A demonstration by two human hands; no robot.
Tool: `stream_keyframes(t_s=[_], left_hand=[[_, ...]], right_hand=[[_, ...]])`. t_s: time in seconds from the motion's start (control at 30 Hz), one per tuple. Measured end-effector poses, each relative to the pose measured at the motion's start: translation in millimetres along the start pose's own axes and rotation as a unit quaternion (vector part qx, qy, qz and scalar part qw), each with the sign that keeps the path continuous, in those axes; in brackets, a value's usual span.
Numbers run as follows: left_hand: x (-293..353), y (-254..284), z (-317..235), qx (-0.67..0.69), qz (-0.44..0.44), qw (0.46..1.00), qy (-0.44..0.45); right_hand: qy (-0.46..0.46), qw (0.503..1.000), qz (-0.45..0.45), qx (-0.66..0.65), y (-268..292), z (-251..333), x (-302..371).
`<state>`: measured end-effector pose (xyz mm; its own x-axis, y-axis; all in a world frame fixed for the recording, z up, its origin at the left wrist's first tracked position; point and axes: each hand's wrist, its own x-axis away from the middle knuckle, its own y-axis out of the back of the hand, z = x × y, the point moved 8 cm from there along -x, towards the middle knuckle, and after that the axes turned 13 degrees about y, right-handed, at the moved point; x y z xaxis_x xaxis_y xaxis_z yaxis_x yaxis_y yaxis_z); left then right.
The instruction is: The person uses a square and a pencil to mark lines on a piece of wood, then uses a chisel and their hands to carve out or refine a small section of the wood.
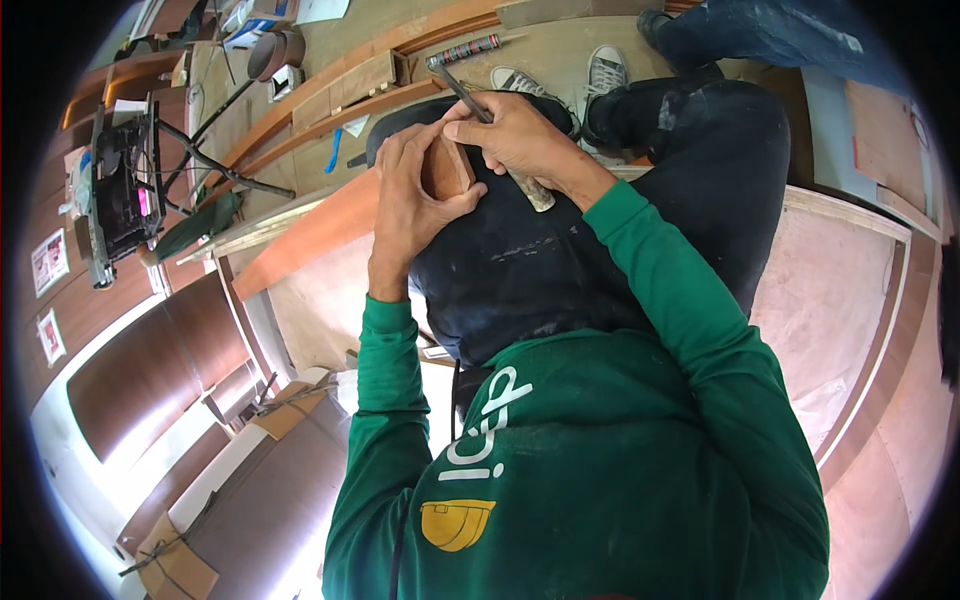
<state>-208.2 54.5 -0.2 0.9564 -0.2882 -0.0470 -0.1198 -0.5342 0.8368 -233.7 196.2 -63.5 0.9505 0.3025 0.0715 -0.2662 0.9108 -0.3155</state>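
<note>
My left hand [408, 195] is closed around a brown wooden piece [447, 172] with a pale cut edge, above my dark trousers. Its thumb presses the near edge, and its fingers cover the far side. In my right hand [530, 145] is a long hand tool [536, 194] with a dark, narrow shaft and a worn, pale-ended handle. The shaft points up and left past my fingers, just beyond the wooden piece. An orange-brown board [315, 237] runs left from behind my left wrist; I cannot tell whether it joins the held piece.
Long timber strips [300, 95] lie on the floor ahead, near a printed cylindrical tube [466, 50]. At left stands a black device on stand legs [128, 185]. Another person's trouser leg [770, 40] shows at the far right. A panel with a wooden edge [850, 215] stands to my right.
</note>
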Motion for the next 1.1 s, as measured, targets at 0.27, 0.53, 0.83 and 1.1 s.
stream_keyframes(t_s=[0.27, 0.53, 0.83, 1.1], left_hand=[[-2, 4, -1, 0.019, 0.046, 0.999, -0.005], [-10, 3, -10, 0.018, 0.053, 0.998, -0.007], [-10, 7, -14, 0.001, 0.031, 0.999, -0.017], [-7, 6, -5, 0.029, 0.037, 0.999, 0.015]], right_hand=[[-0.005, 0.998, -0.04, -0.041, 13, -16, 2], [-0.025, 1.0, -0.013, -0.007, 5, -15, 8], [-0.021, 0.999, -0.017, 0.023, 4, -13, 7], [-0.025, 0.999, -0.021, 0.015, 0, -7, 12]])
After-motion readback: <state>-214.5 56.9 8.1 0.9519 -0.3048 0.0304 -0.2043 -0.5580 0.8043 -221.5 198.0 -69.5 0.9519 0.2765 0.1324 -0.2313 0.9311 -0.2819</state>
